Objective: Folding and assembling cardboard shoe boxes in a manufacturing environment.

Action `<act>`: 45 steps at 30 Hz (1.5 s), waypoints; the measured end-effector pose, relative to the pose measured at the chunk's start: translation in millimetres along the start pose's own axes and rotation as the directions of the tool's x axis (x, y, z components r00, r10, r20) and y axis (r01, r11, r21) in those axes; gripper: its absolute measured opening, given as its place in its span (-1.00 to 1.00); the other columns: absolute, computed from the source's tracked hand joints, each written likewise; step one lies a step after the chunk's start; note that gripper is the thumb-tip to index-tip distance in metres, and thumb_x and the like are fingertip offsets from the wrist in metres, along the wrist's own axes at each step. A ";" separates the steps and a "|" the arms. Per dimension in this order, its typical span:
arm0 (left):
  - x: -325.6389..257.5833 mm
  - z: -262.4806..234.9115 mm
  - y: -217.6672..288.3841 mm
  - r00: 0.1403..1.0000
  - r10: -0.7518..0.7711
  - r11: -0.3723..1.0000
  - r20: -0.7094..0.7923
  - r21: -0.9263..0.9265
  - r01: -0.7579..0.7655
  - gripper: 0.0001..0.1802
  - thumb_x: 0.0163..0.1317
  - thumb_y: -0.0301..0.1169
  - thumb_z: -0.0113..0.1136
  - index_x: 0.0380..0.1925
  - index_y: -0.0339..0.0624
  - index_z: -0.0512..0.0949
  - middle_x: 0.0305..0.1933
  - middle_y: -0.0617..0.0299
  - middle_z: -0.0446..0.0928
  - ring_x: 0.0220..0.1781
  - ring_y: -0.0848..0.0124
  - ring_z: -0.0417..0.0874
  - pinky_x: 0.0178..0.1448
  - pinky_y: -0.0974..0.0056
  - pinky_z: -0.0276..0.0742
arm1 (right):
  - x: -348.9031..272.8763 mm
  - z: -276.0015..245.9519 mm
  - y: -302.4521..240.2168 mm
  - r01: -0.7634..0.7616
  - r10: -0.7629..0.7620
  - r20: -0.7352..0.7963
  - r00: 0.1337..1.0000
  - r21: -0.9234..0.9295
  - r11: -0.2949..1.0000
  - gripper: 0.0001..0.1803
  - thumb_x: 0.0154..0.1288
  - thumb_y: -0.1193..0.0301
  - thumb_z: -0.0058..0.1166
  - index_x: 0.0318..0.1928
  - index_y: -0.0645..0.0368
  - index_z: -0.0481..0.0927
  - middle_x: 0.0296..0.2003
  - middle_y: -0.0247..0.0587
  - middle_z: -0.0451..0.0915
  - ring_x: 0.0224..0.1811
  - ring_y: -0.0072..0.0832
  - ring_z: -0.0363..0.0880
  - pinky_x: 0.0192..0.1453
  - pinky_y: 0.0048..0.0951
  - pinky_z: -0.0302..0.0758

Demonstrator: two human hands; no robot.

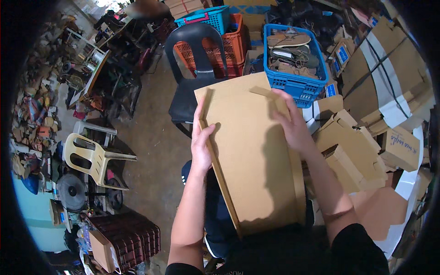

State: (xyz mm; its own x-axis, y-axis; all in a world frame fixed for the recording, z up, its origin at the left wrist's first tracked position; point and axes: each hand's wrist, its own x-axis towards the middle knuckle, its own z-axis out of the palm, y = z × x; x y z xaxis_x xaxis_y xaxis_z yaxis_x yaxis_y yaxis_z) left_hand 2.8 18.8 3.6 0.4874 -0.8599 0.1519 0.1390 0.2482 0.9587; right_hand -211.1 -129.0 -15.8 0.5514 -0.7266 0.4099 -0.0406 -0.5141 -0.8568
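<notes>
A brown cardboard box piece [247,151] with its long sides folded up rests over my lap and tilts away from me. My left hand [201,142] grips its left wall near the far end, thumb over the folded edge and fingers outside. At the far right corner, my right hand [291,121] holds the side by a small cardboard flap [262,92] that leans inward. Part of the right hand's fingers is hidden behind the wall. Shadows of my hand and arm fall across the flat inner face.
A black plastic chair [197,87] stands just beyond the cardboard. Behind it are an orange crate [236,41] and a blue crate [300,80] of shoes. Flattened cartons [353,156] pile up at right. At left are a cream chair [94,158], a fan [72,192] and a dark crate [133,238].
</notes>
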 end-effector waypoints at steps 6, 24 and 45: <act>-2.3 -11.9 8.4 1.000 0.007 1.000 0.025 -0.025 -0.006 -0.52 0.57 -0.07 -0.07 0.17 -0.22 0.55 0.24 0.14 0.53 0.23 0.41 0.50 0.40 0.24 0.36 | 20.7 -29.3 -8.0 -0.254 0.216 0.142 0.966 0.380 0.889 -0.67 0.66 0.26 -0.05 0.17 0.20 0.60 0.00 -0.37 0.60 0.03 -0.65 0.52 0.17 -0.54 0.45; 27.0 -36.2 8.9 0.993 -0.114 0.993 0.023 0.043 0.113 -0.39 0.44 -0.44 0.26 0.43 -0.17 0.29 0.09 0.19 0.64 0.18 0.42 0.64 0.31 0.28 0.52 | 71.8 -39.3 5.2 -0.376 0.212 0.423 0.881 0.352 0.857 -0.73 0.37 0.34 0.40 -0.10 0.24 0.63 -0.28 -0.47 0.61 -0.19 -0.74 0.60 -0.16 -0.64 0.53; 50.6 -76.5 -67.7 0.771 -0.097 0.150 0.630 0.775 -0.614 -0.79 0.27 -0.45 0.21 -0.24 -0.19 0.35 -0.23 -0.02 0.61 -0.29 -0.10 0.70 -0.28 -0.09 0.63 | 53.3 25.0 101.1 0.361 -0.273 0.479 0.834 -0.101 0.927 -0.91 0.19 0.57 0.17 -0.33 0.24 0.50 -0.33 -0.15 0.45 -0.24 -0.21 0.57 -0.20 -0.27 0.47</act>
State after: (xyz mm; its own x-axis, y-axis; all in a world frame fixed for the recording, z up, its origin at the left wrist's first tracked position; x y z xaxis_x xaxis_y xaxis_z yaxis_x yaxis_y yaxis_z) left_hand 83.9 -7.4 -72.1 -0.1810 -0.9677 0.1755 -0.9463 0.2200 0.2368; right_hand -165.0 -208.3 -88.3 0.8702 -0.2480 0.4257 0.0771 -0.7849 -0.6148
